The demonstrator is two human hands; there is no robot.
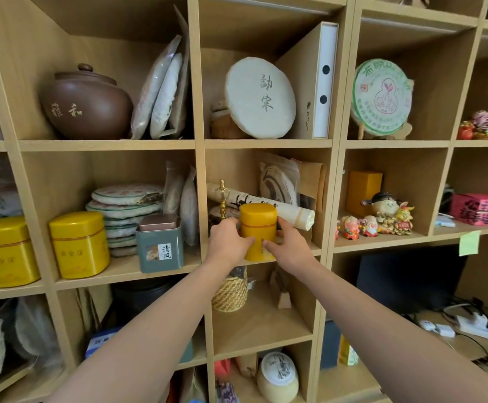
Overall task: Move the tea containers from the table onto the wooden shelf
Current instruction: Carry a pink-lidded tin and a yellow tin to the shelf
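Note:
A yellow tea tin (258,225) stands upright at the front edge of a middle compartment of the wooden shelf (266,144). My left hand (229,239) grips its left side and my right hand (288,246) holds its right side and front. In the compartment to the left stand another yellow tin (78,244) and a grey-green tin (160,244) with a brown lid. A third yellow tin (6,251) stands one compartment further left. The table is out of view.
Behind the held tin lie a rolled paper bundle (280,210), a gold-topped ornament (222,199) and wrapped tea cakes. A brown clay jar (87,104) sits above left. Small figurines (382,219) fill the right compartment. A woven jar (231,292) stands below.

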